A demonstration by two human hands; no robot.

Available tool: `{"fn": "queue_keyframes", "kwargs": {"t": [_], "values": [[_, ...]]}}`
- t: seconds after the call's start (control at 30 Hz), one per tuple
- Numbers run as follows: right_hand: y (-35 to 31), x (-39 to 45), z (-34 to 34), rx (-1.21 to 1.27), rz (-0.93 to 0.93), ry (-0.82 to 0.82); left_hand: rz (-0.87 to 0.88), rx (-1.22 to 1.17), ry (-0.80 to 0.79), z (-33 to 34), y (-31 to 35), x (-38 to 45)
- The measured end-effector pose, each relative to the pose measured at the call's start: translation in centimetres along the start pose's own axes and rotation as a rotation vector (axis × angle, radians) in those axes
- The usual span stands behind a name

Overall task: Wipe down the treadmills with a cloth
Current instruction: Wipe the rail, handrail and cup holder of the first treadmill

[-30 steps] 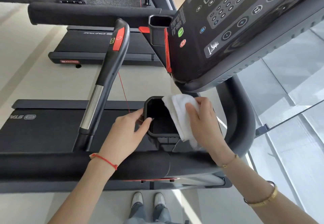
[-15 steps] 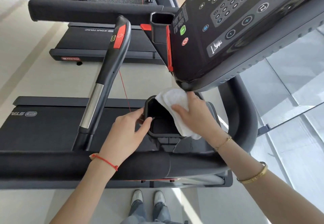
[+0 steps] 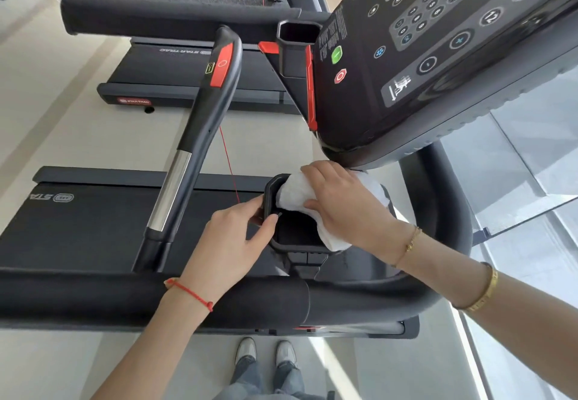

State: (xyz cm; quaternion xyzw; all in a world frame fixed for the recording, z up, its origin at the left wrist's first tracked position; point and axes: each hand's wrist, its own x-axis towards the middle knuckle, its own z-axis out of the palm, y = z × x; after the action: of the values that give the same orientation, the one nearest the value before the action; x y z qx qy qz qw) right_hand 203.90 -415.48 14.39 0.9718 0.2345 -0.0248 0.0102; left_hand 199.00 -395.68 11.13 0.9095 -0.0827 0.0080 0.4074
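Observation:
A white cloth [image 3: 294,194] lies over the far rim of the black cup holder [image 3: 292,244] on the near treadmill. My right hand [image 3: 341,202] lies on top of the cloth, fingers curled over it, pressing it against the holder's upper edge just under the console [image 3: 438,55]. My left hand [image 3: 233,240] grips the holder's left rim, thumb hooked inside. Part of the cloth hangs down the holder's right side under my right wrist.
A black and silver handrail [image 3: 200,136] with a red button rises to the left of the holder. A padded front bar [image 3: 156,296] crosses below my arms. A second treadmill [image 3: 187,68] stands beyond. Glass panelling [image 3: 531,180] is at the right. My shoes [image 3: 266,352] are on the pale floor.
My right hand has slid the cloth from the holder's right side up and to the left, onto its far rim. My left hand has stayed on the left rim.

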Motion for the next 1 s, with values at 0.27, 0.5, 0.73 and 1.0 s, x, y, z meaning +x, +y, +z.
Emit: {"fn": "queue_keyframes", "kwargs": {"t": [0.27, 0.5, 0.73, 1.0], "values": [[0.0, 0.8, 0.2, -0.069, -0.022, 0.000, -0.013, -0.001, 0.003, 0.0, 0.2, 0.0], [0.7, 0.7, 0.1, 0.010, -0.052, -0.001, -0.022, -0.015, 0.002, 0.0, 0.3, -0.1], [1.5, 0.9, -0.7, 0.101, -0.148, -0.031, -0.016, 0.013, 0.013, 0.0, 0.4, 0.0], [1.1, 0.0, -0.1, 0.184, -0.084, 0.066, -0.003, -0.002, 0.012, 0.0, 0.3, 0.0]]}}
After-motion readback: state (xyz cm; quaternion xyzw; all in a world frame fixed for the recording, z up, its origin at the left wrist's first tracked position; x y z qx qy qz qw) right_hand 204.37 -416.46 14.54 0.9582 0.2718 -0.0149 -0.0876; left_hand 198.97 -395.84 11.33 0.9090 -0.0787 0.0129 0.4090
